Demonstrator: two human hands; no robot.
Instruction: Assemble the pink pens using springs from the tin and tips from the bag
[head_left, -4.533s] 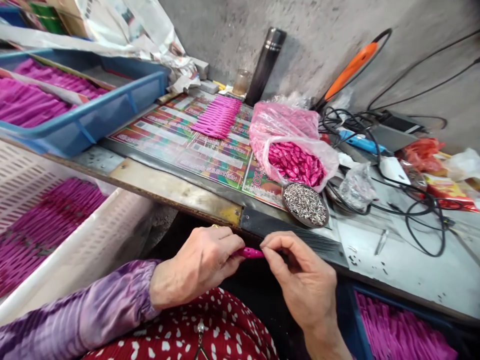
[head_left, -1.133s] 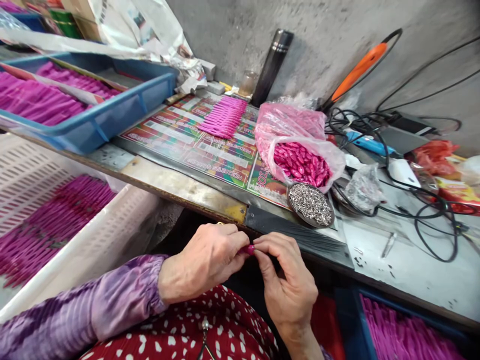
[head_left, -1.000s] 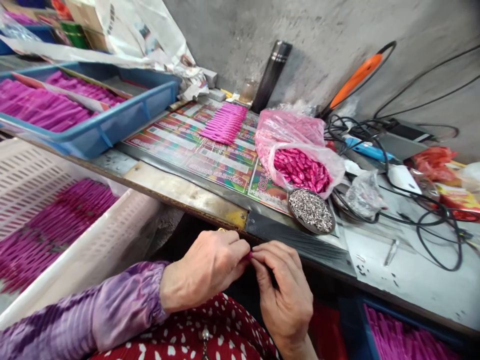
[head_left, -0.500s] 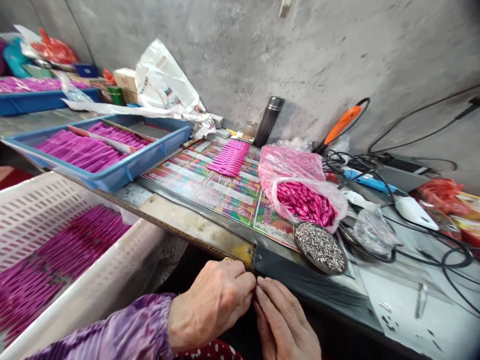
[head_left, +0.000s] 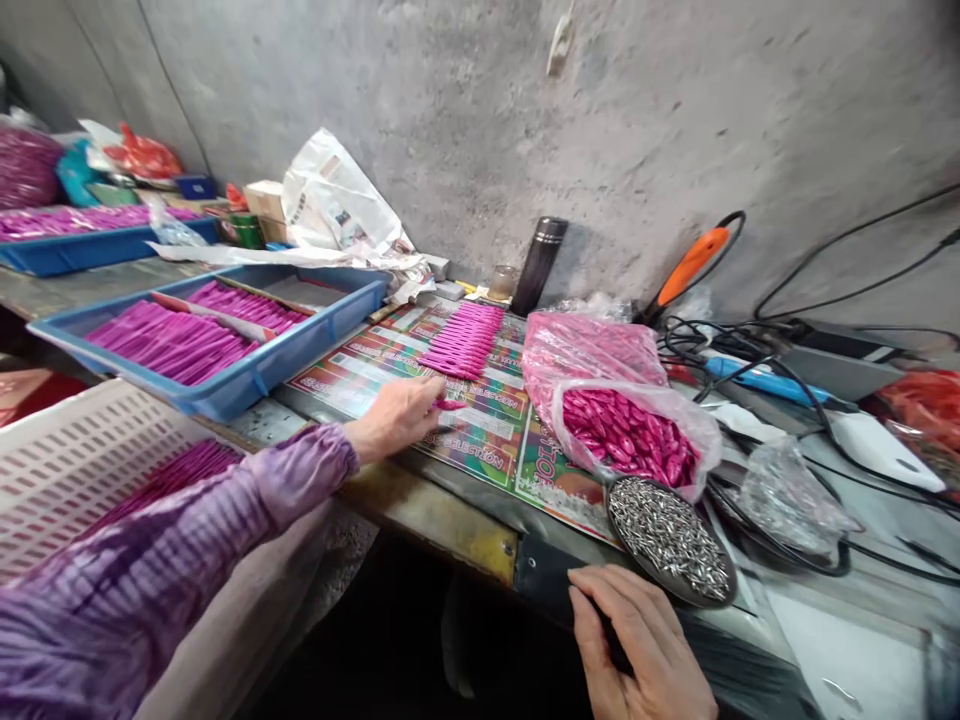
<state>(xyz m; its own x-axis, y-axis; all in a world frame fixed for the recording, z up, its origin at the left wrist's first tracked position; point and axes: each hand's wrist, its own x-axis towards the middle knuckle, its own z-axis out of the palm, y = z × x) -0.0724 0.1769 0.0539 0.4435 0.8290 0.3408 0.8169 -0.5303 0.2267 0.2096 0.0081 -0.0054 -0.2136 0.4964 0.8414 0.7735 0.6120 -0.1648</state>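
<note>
My left hand (head_left: 405, 415) reaches over the printed mat (head_left: 480, 452), closed on a slim pink plastic piece (head_left: 451, 405) whose tip sticks out to the right. Just beyond it lies a neat row of similar slim pink pieces (head_left: 463, 340). My right hand (head_left: 637, 640) is at the table's front edge, thumb and fingers apart, with nothing seen in it. Above and right of that hand sits a dark oval dish (head_left: 671, 540) heaped with small metal pins. Behind the dish, a clear bag (head_left: 712, 430) lies open, showing many glossy pink pieces (head_left: 622, 425).
A blue divided tray (head_left: 262, 360) with slim pink pieces stands left; a white slotted basket (head_left: 97, 450) holds more below it. A black flask (head_left: 538, 265), an orange-handled tool (head_left: 690, 265) and tangled cables (head_left: 757, 370) are by the wall.
My hands were together at the table edge and are now apart. The left moved forward and left to the row with a pink piece; the right opened and shifted slightly right.
</note>
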